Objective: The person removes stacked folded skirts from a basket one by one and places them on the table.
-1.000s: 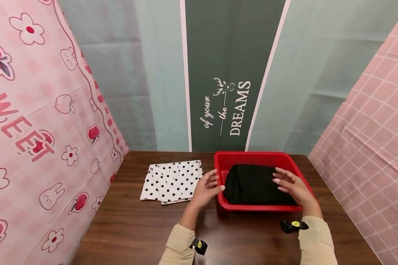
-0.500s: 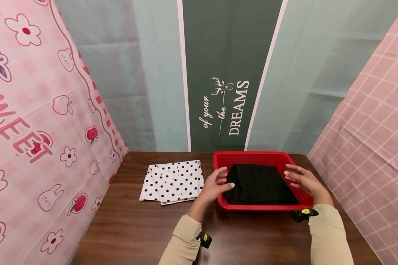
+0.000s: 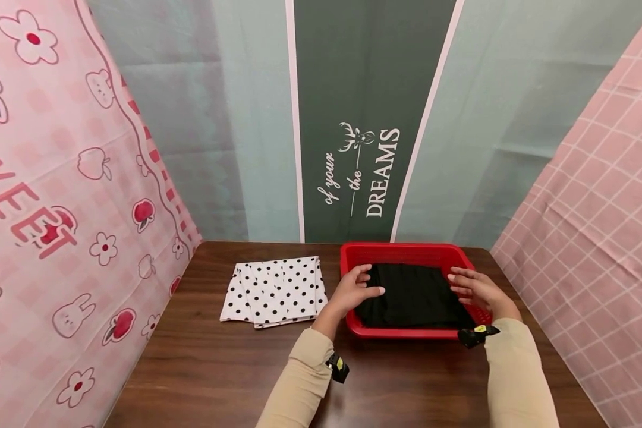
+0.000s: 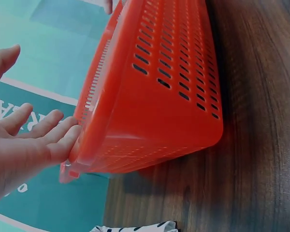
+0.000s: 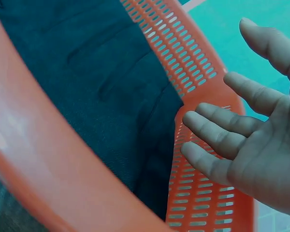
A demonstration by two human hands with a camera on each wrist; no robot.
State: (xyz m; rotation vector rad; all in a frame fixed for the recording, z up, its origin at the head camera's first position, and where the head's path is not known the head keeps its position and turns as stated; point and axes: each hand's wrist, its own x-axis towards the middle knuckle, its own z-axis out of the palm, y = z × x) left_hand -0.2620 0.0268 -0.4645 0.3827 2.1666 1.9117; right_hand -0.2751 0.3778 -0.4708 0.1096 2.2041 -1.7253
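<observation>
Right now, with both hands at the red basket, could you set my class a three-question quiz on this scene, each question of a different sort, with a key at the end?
1. Multiple choice: what lies in the red basket?
a) a green towel
b) a black cloth
c) a pair of shoes

2. True or false: the right hand is gripping the black cloth.

3. Fill the gap: seen from the head camera, the white cloth with black dots lies on the table to the ____ of the red basket.

Key:
1. b
2. False; the right hand's fingers are extended and hold nothing.
3. left
</observation>
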